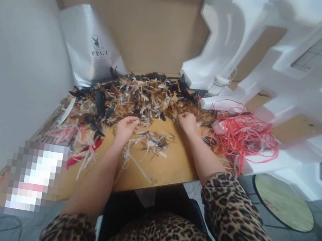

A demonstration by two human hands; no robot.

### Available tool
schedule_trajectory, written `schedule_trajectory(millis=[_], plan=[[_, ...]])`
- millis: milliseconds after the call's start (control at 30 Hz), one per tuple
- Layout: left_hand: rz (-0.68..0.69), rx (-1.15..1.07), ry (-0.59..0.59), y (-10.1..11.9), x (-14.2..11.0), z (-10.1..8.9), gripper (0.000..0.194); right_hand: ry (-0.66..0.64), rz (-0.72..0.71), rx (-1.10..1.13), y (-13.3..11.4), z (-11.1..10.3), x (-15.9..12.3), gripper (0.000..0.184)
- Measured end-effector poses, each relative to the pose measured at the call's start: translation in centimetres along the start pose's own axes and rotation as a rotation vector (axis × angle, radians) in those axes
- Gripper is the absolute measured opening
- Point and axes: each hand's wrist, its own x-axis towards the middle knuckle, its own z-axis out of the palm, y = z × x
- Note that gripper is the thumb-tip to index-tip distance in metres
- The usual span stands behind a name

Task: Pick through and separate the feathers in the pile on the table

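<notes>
Leopard-print cloth sleeves lie below a brown-and-black feather heap; right hand against it, left hand beside its near edge, fingertips together, contents unclear.

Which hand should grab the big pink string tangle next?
Probably the right hand: it's nearer the big pink string tangle; the left hand is farther away, beside piled brown and black feathers.

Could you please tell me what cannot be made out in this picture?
In the head view:
Left hand: anything at its fingertips is too small and blurred.
Right hand: its grip is lost against brown feathers.
Lower-left item: masked by pixelation.
White bag: print below the lettering is too small.
</notes>
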Motion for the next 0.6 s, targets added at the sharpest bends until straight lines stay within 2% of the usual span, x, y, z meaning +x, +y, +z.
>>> schedule_trajectory(millis=[167,333,433,600], plan=[[0.009,0.006,0.004,0.1,0.0,0.1,0.033,0.012,0.028,-0.176,-0.7,-0.1,-0.1,0.029],[0.013,-0.01,0.022,0.2,0.1,0.0,0.03,0.016,0.033,-0.129,-0.8,-0.2,-0.5,0.02],[0.007,-0.014,0.029,0.4,0.1,0.0,0.029,-0.036,0.085,0.081,-1.0,-0.1,-0.7,0.017],[0.001,-0.029,0.073,0.8,0.1,0.0,0.027,-0.153,0.21,0.69,-2.6,-0.1,-1.4,0.012]])
